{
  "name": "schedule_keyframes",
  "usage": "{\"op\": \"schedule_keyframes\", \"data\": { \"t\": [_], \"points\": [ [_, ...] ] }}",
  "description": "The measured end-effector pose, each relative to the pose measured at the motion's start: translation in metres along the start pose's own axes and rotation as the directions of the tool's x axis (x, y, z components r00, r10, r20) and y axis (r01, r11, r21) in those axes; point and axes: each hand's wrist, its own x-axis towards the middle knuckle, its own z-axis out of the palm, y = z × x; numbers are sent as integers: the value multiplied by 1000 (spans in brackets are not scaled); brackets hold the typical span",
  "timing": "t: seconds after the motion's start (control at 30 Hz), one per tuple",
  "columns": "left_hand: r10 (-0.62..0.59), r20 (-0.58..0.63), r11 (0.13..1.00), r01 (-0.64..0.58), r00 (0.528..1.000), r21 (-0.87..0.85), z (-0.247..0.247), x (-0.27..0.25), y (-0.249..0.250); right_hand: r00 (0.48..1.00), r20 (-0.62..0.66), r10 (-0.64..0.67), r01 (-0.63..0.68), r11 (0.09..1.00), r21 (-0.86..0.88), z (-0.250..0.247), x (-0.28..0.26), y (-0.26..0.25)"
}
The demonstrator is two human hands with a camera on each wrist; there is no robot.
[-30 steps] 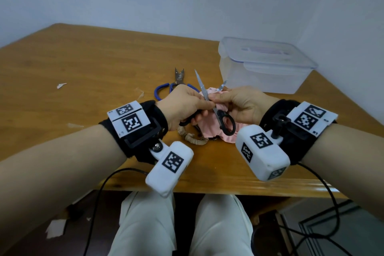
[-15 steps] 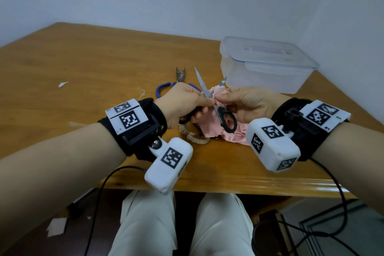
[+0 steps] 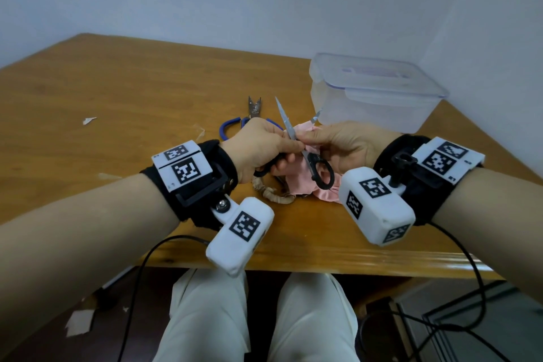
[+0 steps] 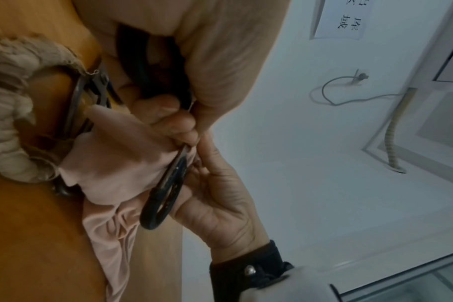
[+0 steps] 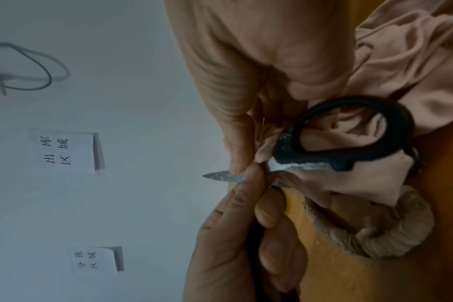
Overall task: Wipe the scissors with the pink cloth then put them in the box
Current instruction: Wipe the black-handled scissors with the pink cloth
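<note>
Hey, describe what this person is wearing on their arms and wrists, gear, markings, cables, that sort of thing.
Both forearms are bare, with no sleeves. The left hand and right hand each have a black fabric wrist strap with white plates printed with black square-pattern markers. A rounded white camera housing, also bearing such markers, hangs below each wrist. A thin black cable trails from each unit.

Two hands: left hand [image 3: 258, 148], right hand [image 3: 349, 145]; two scissors: black-handled scissors [image 3: 318, 169], blue-handled scissors [image 3: 253, 114] at 11 o'clock from them; one pink cloth [image 3: 299, 182]; one box [image 3: 373, 91]; one beige scrunchie [image 3: 273, 195]; one table [image 3: 117, 103].
</note>
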Motion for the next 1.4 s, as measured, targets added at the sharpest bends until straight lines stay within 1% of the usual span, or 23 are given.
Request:
{"op": "schedule_keyframes", "data": {
  "t": [0.13,0.27,0.37,0.47,0.6,0.7,0.77,0.83,0.93,0.97,1.0,1.07,1.13,1.27,1.4],
  "points": [
    [12,14,1000,-12,1000,-2,0,-1,2,1000,9,-27,26,999,22,1,0,-1],
    [15,-6,1000,-15,1000,0,1,-1,4,998,32,-58,56,997,52,3,0,-2],
    [12,-21,1000,-12,1000,-12,2,-1,3,994,-7,-106,106,993,57,6,0,-1],
    [3,-28,999,-4,1000,-40,3,-2,3,987,-60,-149,151,988,28,8,1,1],
    [-17,-28,998,15,999,-64,2,-3,4,980,-69,-186,189,981,48,8,2,3],
    [-30,-31,997,28,999,-68,1,-2,4,982,-49,-182,186,978,95,9,2,5],
    [-34,-33,997,32,999,-75,0,-2,3,984,-33,-177,179,980,85,9,-1,5],
    [-38,-34,997,36,999,-74,-3,-2,3,984,7,-176,175,982,78,6,-5,2],
    [-44,-39,996,41,998,-73,-7,-3,2,986,57,-158,151,981,121,0,-11,-4],
    [-47,-42,997,44,998,-67,-7,-3,2,984,72,-160,152,982,110,-1,-12,-4],
    [-47,-41,997,45,998,-58,-7,-3,2,982,81,-169,164,984,65,-3,-12,-4],
    [-38,-25,998,37,999,-51,-6,-4,1,977,112,-179,183,983,-25,-2,-12,-1],
    [-18,10,999,18,1000,-40,-5,-5,-1,973,127,-192,200,978,-53,2,-14,0],
    [-5,98,1000,6,995,-11,-6,-6,0,971,42,-235,237,967,-88,4,-15,-2],
    [-47,176,996,32,983,88,-14,-7,7,970,23,-242,242,960,-141,6,-15,-1]
  ]
}}
